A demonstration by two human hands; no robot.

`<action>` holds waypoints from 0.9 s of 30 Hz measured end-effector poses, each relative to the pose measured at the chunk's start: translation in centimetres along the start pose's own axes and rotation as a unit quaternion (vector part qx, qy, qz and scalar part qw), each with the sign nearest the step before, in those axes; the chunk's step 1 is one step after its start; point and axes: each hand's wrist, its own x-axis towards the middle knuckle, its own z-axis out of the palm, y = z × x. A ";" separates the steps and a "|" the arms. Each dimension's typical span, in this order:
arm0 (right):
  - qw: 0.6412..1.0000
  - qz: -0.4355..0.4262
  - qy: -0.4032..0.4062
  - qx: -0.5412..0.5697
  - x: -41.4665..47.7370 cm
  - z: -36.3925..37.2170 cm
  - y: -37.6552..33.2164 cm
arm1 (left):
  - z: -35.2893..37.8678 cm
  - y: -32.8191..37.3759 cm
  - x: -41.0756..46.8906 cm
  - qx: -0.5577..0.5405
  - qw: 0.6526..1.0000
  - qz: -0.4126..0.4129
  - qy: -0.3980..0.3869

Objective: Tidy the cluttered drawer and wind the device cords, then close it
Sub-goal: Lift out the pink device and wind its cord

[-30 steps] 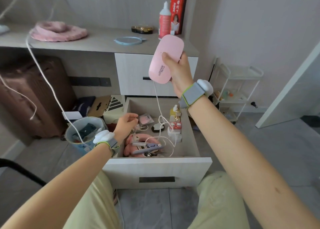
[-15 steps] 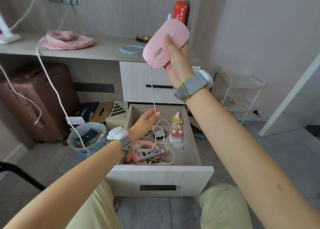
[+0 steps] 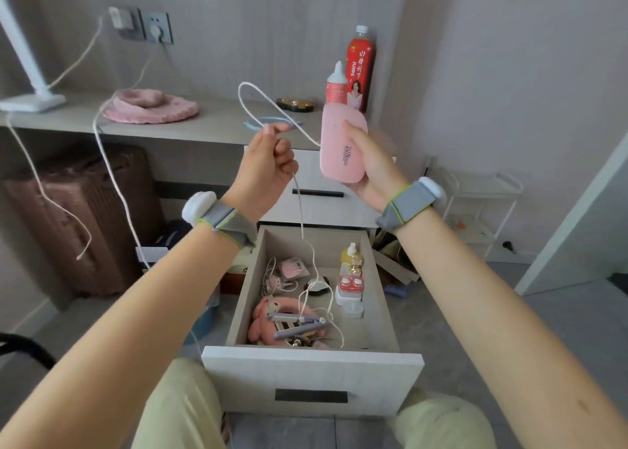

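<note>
ME: While my right hand wraps fingers and thumb round the smooth pink oval plastic device, holding it upright above the open white wood-grain drawer, my left hand pinches the thin white cord just beside it, a loop standing up over my knuckles.

FRIEND: Heavy?

ME: Light, I'd judge, a hollow shell that one hand carries easily. Its casing looks glossy, though, so it could slip; I clasp it across the broad middle rather than by an end.

FRIEND: And the cord?

ME: Limp, a bit springy. It leaves the device's left side, arcs through my left fingers, then hangs down into the drawer, where its tail lies tangled over the pink plush toy and a lilac-grey clip-like tool near the front edge. Yanked, it would probably snag there, so I'd draw it up slowly.

FRIEND: Where would you take hold to wind it?

ME: Close to where it leaves the casing, feeding it between thumb and forefinger and laying turns round the body. I wouldn't tug at that joint; it looks the weak spot.
</note>
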 end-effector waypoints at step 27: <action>0.978 -0.134 0.003 0.159 -1.9 2.5 -8.4 | 3.8 -1.6 -5.6 0.341 0.885 -0.126 -0.290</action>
